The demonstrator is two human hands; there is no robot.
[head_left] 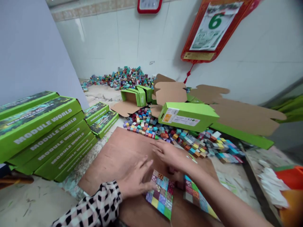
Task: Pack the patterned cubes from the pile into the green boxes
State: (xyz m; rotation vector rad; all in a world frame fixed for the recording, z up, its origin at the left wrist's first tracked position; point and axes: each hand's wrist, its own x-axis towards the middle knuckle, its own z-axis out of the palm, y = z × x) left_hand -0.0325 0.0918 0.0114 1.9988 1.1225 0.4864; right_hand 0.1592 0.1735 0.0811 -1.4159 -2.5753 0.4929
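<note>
The left hand [136, 179] lay spread, its grip open, touching a flat sheet of small colored blocks [160, 194] at six o'clock on a smooth brown board [113, 160]. The right hand [171, 156] spread open too, near a second block sheet [197, 197] at five o'clock.

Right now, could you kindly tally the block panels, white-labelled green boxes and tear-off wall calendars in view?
Block panels: 2
White-labelled green boxes: 1
Tear-off wall calendars: 1
Total: 4

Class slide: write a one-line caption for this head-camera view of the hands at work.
Left hand and right hand over patterned block panels on a brown board.
</note>
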